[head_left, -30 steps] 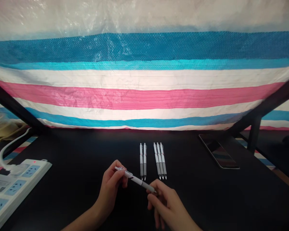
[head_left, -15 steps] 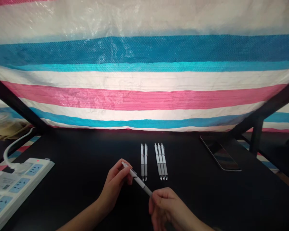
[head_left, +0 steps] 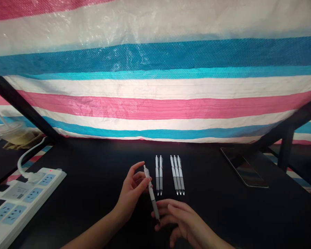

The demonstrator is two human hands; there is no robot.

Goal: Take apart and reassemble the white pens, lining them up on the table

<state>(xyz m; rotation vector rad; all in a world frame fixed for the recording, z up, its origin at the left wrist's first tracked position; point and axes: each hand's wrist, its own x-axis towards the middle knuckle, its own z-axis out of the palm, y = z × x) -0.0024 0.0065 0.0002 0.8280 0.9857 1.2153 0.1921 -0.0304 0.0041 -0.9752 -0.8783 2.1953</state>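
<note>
A white pen (head_left: 152, 194) with a grey grip is pinched by my left hand (head_left: 134, 190) around its upper half. Its clicker end points up and away, and its tip slants down toward me. My right hand (head_left: 184, 218) is beside the grey grip with fingers spread, the fingertips partly behind the pen's lower end; whether they touch it I cannot tell. Just beyond my hands, a pair of matching pens (head_left: 159, 174) lies side by side on the black table. To their right lies a group of three more pens (head_left: 177, 174), tips toward me.
A white power strip (head_left: 31, 200) with a plugged-in cord occupies the left side. A dark phone (head_left: 243, 167) rests at the right. Behind the table (head_left: 93, 162) hangs a striped sheet (head_left: 155, 107), between black frame bars. A plastic cup (head_left: 12, 133) with a straw stands far left.
The held pen has turned steeper, its tip swinging toward me. My right hand has let go of the grip end and spread its fingers. The camera view has shifted slightly left.
</note>
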